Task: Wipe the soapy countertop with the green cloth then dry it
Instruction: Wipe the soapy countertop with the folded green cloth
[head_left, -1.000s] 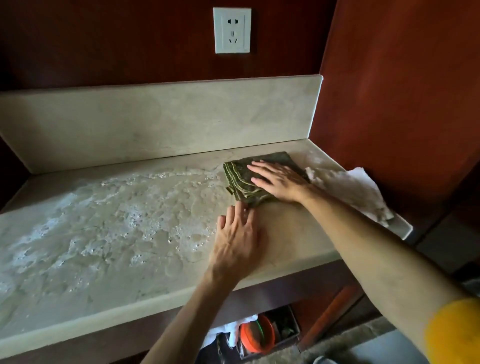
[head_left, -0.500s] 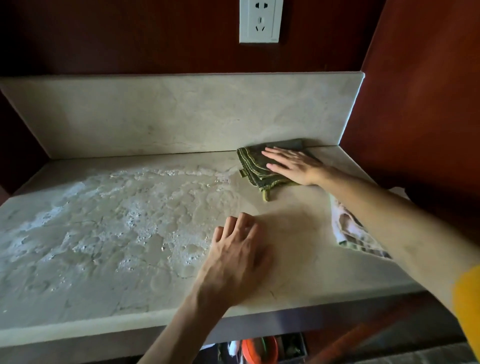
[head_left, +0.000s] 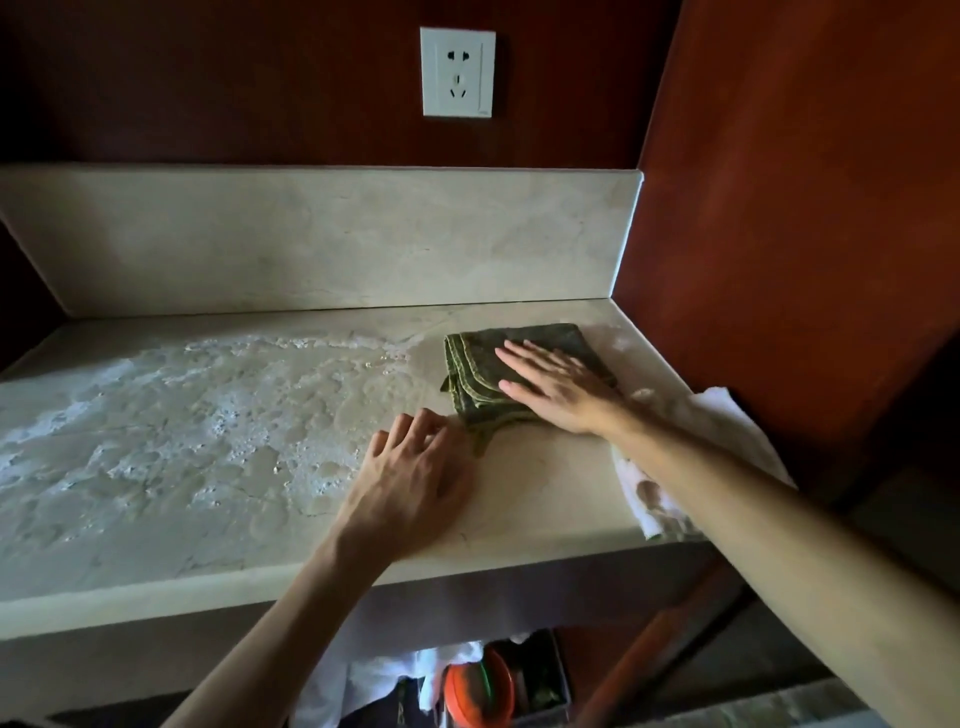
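Suds covered the left and middle of the pale stone countertop (head_left: 156, 545) as my right hand (head_left: 558, 392) lay flat, fingers spread, on the folded green cloth (head_left: 478, 364) near the back right corner. My left hand (head_left: 410, 483) rested just beside it, fingers loosely curled. White towel (head_left: 727, 421) lay under my right forearm.

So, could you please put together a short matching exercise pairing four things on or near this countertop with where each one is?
Things:
1. folded green cloth
2. white towel
3. white soap foam
4. white wall socket

Places:
A. on the dark wall above the backsplash
B. spread over the counter's left and middle
C. under the flat right hand
D. draped over the counter's right edge

Pairs: 1-C, 2-D, 3-B, 4-A
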